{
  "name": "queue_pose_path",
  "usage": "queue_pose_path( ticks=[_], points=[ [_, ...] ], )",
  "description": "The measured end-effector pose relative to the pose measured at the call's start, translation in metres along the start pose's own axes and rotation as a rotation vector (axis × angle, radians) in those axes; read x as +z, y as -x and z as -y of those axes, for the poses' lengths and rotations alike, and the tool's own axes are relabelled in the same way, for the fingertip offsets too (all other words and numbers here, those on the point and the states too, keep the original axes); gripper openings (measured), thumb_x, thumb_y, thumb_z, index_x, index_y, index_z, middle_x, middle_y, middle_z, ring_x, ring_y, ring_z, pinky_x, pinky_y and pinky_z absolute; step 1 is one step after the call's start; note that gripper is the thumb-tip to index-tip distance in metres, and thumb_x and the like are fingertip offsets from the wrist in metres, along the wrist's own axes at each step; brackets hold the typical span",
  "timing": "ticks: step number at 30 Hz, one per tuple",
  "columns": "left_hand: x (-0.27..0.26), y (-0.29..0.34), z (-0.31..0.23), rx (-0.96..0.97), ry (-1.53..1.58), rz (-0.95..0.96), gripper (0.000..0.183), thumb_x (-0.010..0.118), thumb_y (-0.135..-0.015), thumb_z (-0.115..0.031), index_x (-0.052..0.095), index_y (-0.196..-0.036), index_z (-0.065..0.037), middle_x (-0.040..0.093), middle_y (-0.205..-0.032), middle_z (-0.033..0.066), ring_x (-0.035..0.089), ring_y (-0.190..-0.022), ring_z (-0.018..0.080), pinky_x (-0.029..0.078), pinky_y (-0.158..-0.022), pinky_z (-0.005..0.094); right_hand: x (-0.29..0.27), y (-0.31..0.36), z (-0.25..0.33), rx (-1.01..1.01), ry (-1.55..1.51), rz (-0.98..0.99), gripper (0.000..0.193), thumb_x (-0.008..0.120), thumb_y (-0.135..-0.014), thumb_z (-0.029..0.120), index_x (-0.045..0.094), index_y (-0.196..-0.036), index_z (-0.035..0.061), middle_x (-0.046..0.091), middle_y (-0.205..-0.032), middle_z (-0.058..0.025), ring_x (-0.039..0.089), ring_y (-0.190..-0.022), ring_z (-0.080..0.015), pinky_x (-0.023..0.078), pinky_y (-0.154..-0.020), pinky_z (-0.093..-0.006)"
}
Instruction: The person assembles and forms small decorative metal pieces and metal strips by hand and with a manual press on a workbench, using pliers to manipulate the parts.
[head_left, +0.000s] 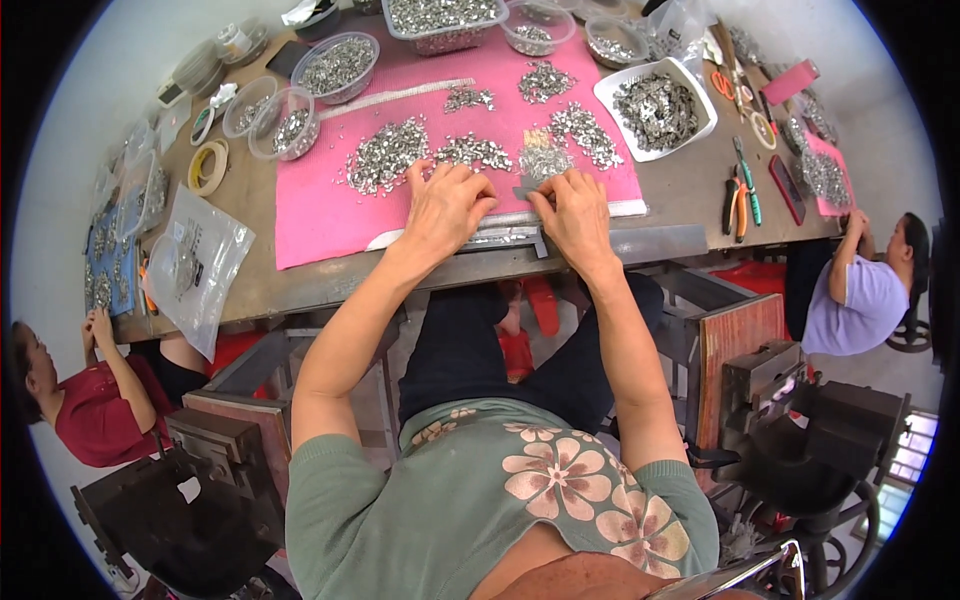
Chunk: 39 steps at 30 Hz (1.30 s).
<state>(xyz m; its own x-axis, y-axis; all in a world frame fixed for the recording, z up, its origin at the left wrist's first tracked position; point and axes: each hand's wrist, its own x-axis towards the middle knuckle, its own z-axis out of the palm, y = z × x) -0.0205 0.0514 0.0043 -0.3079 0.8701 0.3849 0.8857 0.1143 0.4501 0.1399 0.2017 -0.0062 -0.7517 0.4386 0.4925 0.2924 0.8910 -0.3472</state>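
Observation:
My left hand (445, 208) is over the pink mat (320, 215), thumb and forefinger pressed together and the other fingers bent. Whatever lies in that pinch is too small to make out. To its right, my right hand (577, 215) pinches a small flat grey piece (523, 190) between thumb and fingers. Just beyond the hands lie heaps of small shiny metal parts, among them a large heap (388, 155), a middle heap (474, 153) and a paler heap (545, 160). A metal bar with an angled end (505, 240) lies along the table's front edge, below my hands.
Clear tubs (340, 68) of metal parts stand at the back, with a white square bowl (655, 108) at right. Pliers (737, 205), a phone (787, 190), tape rolls (207, 167) and a plastic bag (205, 260) lie about. Two co-workers (105, 410) (862, 285) sit at either side.

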Motion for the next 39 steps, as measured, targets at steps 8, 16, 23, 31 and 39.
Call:
queue_pose_path(
  ticks=[8,16,23,31,39],
  points=[
    [0.007,-0.006,-0.001,0.099,-0.096,-0.031,0.009,0.073,-0.088,-0.016,0.068,-0.091,-0.011,0.062,-0.086,0.0029,0.059,-0.092,0.0227,0.031,-0.104,0.0517,-0.005,0.002,0.001,-0.095,-0.083,-0.046,0.007,0.07,-0.086,0.007,0.063,-0.088,0.0056,0.06,-0.087,-0.0102,0.058,-0.084,-0.0302,0.042,-0.077,-0.0423],
    [0.016,-0.011,0.005,0.166,-0.18,-0.072,0.009,0.071,-0.088,-0.016,0.068,-0.091,-0.008,0.064,-0.087,0.0061,0.062,-0.091,0.0243,0.033,-0.103,0.052,-0.018,0.021,0.03,-0.146,-0.469,0.069,0.012,0.068,-0.086,-0.002,0.057,-0.09,-0.0002,0.056,-0.089,-0.0139,0.057,-0.086,-0.0339,0.047,-0.078,-0.042],
    [0.011,-0.01,0.008,0.178,-0.089,-0.067,0.007,0.074,-0.086,-0.017,0.07,-0.086,-0.01,0.065,-0.085,0.004,0.063,-0.091,0.0235,0.032,-0.105,0.0523,-0.018,0.022,0.028,-0.163,-0.427,0.091,0.012,0.067,-0.087,-0.003,0.056,-0.091,-0.0008,0.055,-0.09,-0.0142,0.056,-0.086,-0.0346,0.047,-0.078,-0.0426],
    [0.013,-0.008,0.008,0.129,-0.029,-0.11,0.006,0.069,-0.089,-0.012,0.065,-0.093,-0.009,0.064,-0.09,0.0055,0.061,-0.091,0.0247,0.034,-0.098,0.0468,-0.02,0.019,0.033,-0.176,-0.363,0.114,0.012,0.067,-0.086,-0.004,0.057,-0.091,-0.0004,0.058,-0.091,-0.0137,0.059,-0.087,-0.0341,0.048,-0.079,-0.0412],
    [-0.009,0.021,-0.012,-0.129,0.365,-0.075,0.003,0.061,-0.094,-0.005,0.06,-0.097,-0.003,0.064,-0.087,0.0095,0.061,-0.084,0.0294,0.045,-0.08,0.0397,-0.025,0.021,0.036,-0.308,-0.218,0.051,0.012,0.072,-0.084,0.001,0.064,-0.092,0.0028,0.062,-0.091,-0.0094,0.061,-0.087,-0.0289,0.047,-0.078,-0.0403]
  ],
)
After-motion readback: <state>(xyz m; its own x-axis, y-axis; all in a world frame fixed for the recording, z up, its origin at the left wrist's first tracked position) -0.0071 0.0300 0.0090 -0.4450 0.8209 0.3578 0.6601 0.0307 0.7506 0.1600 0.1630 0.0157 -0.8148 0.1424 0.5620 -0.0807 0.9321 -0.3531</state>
